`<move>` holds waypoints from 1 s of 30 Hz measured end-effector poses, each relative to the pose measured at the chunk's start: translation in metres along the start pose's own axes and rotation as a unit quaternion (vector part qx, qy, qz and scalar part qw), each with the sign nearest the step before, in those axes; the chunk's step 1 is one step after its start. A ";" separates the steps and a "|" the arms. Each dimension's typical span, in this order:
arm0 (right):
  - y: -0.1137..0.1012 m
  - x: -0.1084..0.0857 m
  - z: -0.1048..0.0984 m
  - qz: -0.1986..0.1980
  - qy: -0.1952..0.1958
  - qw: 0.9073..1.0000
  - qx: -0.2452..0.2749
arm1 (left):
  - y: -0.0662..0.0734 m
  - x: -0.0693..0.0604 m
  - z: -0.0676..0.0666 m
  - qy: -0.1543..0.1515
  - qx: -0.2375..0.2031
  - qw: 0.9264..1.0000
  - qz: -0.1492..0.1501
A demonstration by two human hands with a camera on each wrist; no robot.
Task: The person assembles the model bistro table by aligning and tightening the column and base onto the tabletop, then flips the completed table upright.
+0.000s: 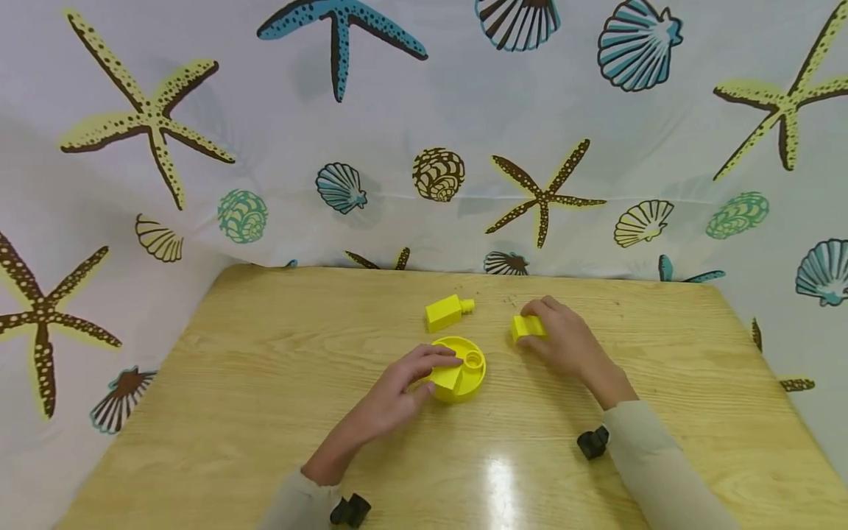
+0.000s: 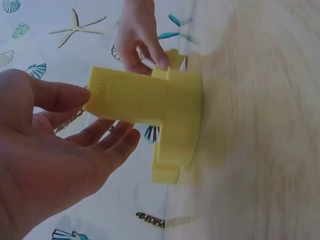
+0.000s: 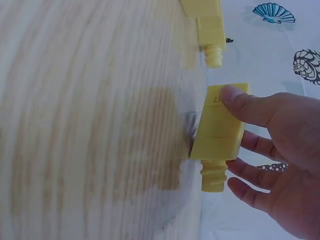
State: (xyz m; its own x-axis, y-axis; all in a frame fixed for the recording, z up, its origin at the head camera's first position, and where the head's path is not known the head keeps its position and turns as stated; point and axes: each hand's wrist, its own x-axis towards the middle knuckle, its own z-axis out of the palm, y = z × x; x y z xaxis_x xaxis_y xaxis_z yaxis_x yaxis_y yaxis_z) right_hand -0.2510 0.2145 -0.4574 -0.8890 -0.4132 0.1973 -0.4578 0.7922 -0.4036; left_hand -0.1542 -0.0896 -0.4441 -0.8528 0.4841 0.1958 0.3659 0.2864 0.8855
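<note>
Watching remotely, I see left hand (image 1: pixel 403 384), thumb and fingers lightly gripping block (image 1: pixel 446 377) upright in dish (image 1: pixel 474 386), likely steadying it beside ring (image 1: pixel 473 359). Right hand (image 1: pixel 564 337), half open, pinches second block (image 3: pixel 220 127) by body, seemingly sparing threaded neck (image 3: pixel 213 176); table contact, I cannot tell. Third block (image 1: pixel 443 314) lies behind dish, handy to both.

Three yellow blocks (image 1: pixel 444 314) (image 1: pixel 447 377) (image 1: pixel 528 328) (two showing necks (image 1: pixel 467 305) (image 3: pixel 213 176)), one dish (image 1: pixel 474 383), two hands (image 1: pixel 400 386) (image 1: pixel 566 338), two wrist cameras (image 1: pixel 351 511) (image 1: pixel 592 443)
</note>
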 end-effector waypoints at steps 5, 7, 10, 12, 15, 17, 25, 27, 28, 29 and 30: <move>0.001 -0.006 -0.006 0.013 0.032 0.999 0.028 | 0.000 0.002 -0.001 0.036 0.068 0.997 -0.017; -0.001 -0.008 -0.007 0.010 0.050 0.998 0.039 | 0.000 0.002 0.000 0.046 0.081 0.995 -0.025; -0.005 -0.011 -0.007 0.002 0.082 0.995 0.056 | 0.001 0.003 0.001 0.059 0.091 0.993 -0.038; -0.009 -0.013 -0.008 -0.005 0.101 0.992 0.072 | 0.001 0.004 0.001 0.065 0.093 0.992 -0.047; -0.014 -0.018 -0.009 -0.007 0.127 0.986 0.107 | -0.002 0.004 -0.003 0.072 0.086 0.992 -0.053; -0.016 -0.021 -0.010 -0.003 0.142 0.981 0.135 | -0.004 0.004 -0.006 0.073 0.076 0.993 -0.051; -0.024 -0.032 -0.013 0.030 0.177 0.956 0.230 | -0.009 0.006 -0.020 0.040 0.034 0.998 -0.040; -0.027 -0.036 -0.013 0.035 0.179 0.950 0.254 | -0.009 0.006 -0.023 0.029 0.028 0.998 -0.038; -0.028 -0.038 -0.013 0.038 0.180 0.947 0.264 | -0.010 0.007 -0.025 0.024 0.026 0.999 -0.038; -0.030 -0.040 -0.013 0.039 0.180 0.945 0.272 | -0.011 0.007 -0.026 0.020 0.023 0.999 -0.038; -0.032 -0.042 -0.012 0.039 0.179 0.942 0.282 | -0.011 0.007 -0.026 0.018 0.018 0.999 -0.039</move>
State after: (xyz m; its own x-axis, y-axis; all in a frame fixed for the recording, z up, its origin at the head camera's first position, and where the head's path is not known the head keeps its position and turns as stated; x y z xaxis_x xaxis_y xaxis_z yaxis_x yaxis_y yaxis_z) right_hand -0.1992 0.2123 -0.4419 -0.9124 -0.1057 0.3953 -0.4023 0.4082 -0.8195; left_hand -0.1738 -0.1113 -0.4418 -0.8921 0.4292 0.1415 0.3093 0.3516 0.8836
